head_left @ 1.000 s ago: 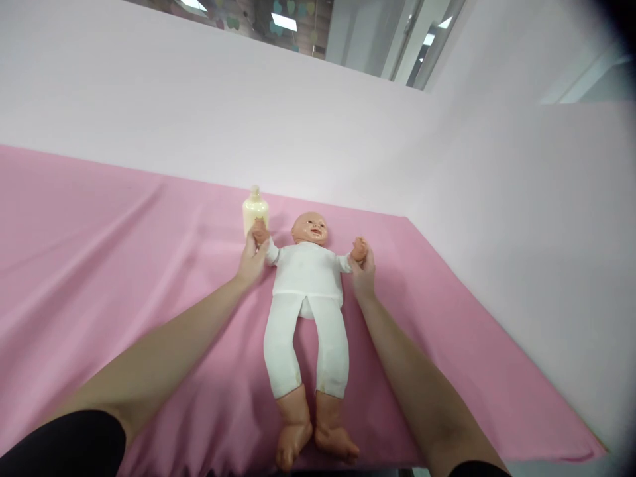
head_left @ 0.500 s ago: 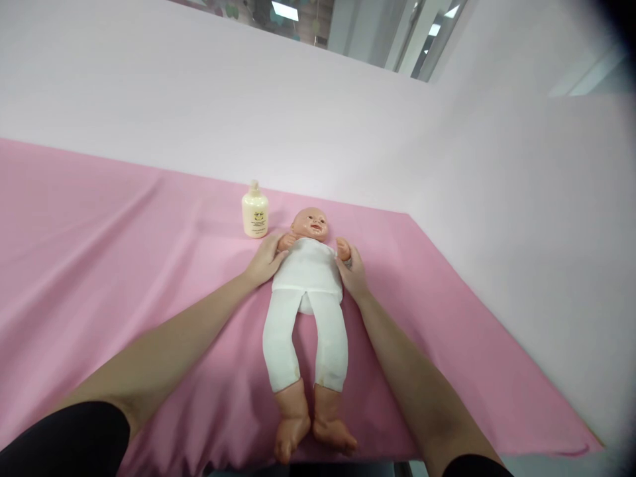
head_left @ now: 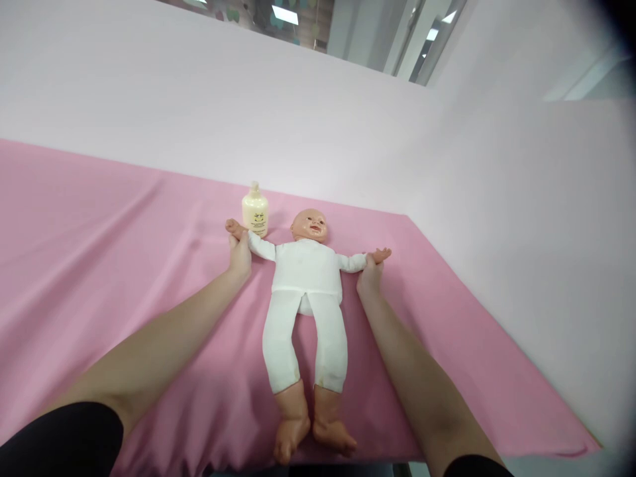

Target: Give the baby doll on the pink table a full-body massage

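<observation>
On pink sheet (head_left: pixel 124 265), bottle (head_left: pixel 255 211) behind left hand (head_left: pixel 239 255), both hands clamped on doll (head_left: pixel 305 291) wrists, right hand (head_left: pixel 368 277).

I count one baby doll (head_left: pixel 307 278) at the centre of one pink sheet (head_left: pixel 99 252), with two arms, two legs and two bare feet. One cream bottle (head_left: pixel 255 211) stands at eleven o'clock from it. My two hands are here: left hand (head_left: pixel 239 255) at ten o'clock, right hand (head_left: pixel 370 277) at three.

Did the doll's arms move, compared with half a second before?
Yes. The doll's arms were folded on its chest; now they are spread outward, one hand reaching beside the bottle, which stayed in place.
</observation>
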{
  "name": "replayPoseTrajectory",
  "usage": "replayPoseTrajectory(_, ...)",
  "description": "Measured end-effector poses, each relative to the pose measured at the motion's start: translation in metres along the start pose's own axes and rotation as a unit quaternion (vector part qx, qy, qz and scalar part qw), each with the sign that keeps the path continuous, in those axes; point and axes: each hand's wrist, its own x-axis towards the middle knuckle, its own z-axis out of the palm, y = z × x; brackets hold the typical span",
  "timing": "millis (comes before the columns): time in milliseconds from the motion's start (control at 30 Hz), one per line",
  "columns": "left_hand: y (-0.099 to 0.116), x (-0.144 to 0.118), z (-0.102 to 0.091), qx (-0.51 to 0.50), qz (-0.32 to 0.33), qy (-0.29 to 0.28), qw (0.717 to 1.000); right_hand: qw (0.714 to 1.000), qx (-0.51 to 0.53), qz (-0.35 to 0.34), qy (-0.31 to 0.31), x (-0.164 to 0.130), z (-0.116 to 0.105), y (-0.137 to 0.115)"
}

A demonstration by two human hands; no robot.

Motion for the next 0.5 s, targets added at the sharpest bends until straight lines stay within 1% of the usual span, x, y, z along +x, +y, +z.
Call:
replayPoseTrajectory(67, 0.001, -0.003, 0.002, 0.006, 0.045, -0.041, 0.998, 1.0, 0.011, 0.008, -0.001, -0.005, 0.003, -0.009)
replayPoseTrajectory(100, 0.001, -0.005, 0.003, 0.015, 0.073, -0.072, 0.995, 1.0, 0.017, 0.008, -0.013, -0.008, 0.006, -0.015)
replayPoseTrajectory(133, 0.002, -0.006, 0.004, 0.029, 0.097, -0.108, 0.989, 0.999, 0.022, 0.001, -0.034, -0.011, 0.008, -0.022)
replayPoseTrajectory(200, 0.002, -0.01, 0.006, 0.069, 0.132, -0.183, 0.972, 0.995, 0.009, -0.024, -0.097, -0.018, 0.012, -0.033)
replayPoseTrajectory(300, 0.002, -0.017, 0.009, 0.154, 0.175, -0.285, 0.93, 0.973, -0.067, -0.09, -0.203, -0.027, 0.016, -0.042)
replayPoseTrajectory(367, 0.002, -0.022, 0.011, 0.232, 0.221, -0.332, 0.887, 0.946, -0.13, -0.144, -0.258, -0.029, 0.017, -0.042)
replayPoseTrajectory(433, 0.003, -0.025, 0.014, 0.306, 0.261, -0.352, 0.845, 0.925, -0.175, -0.182, -0.284, -0.029, 0.018, -0.039)
replayPoseTrajectory(500, 0.004, -0.028, 0.016, 0.348, 0.279, -0.359, 0.82, 0.916, -0.196, -0.194, -0.291, -0.028, 0.019, -0.036)
